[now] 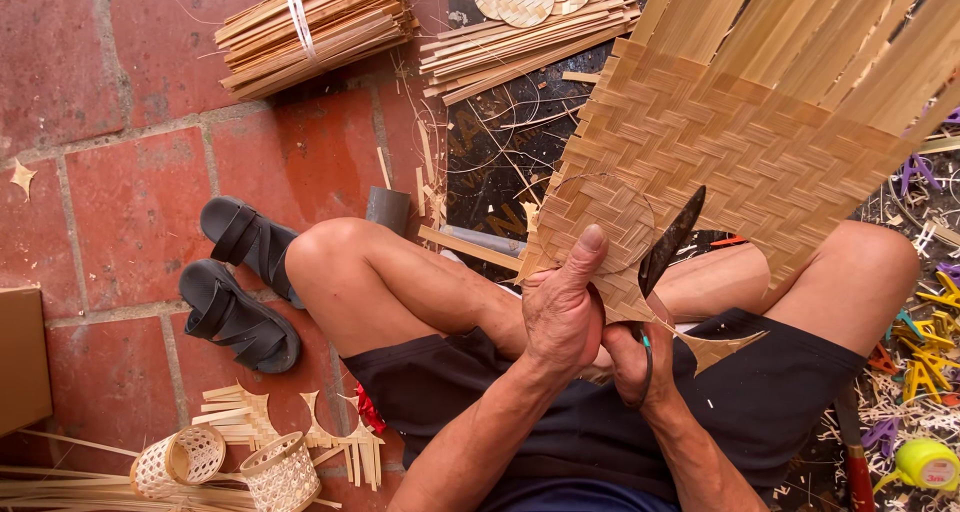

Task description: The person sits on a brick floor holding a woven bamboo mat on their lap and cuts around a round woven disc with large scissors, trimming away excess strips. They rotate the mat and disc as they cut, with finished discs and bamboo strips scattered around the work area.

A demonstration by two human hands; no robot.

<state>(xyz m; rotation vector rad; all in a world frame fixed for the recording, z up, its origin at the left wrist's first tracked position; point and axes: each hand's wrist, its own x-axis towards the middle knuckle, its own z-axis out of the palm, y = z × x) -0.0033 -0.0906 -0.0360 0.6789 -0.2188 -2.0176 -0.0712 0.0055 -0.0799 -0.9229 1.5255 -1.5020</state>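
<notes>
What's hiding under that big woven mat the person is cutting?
Under the tan woven bamboo mat show bare knees, a grey tube and dark floor with shavings. The mat covers whatever lies beneath its middle.

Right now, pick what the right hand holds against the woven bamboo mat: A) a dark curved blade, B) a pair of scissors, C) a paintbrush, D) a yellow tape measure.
A: the right hand grips a dark curved blade whose tip lies on the woven bamboo mat, while the left hand pinches the mat's edge with its thumb up.
</notes>
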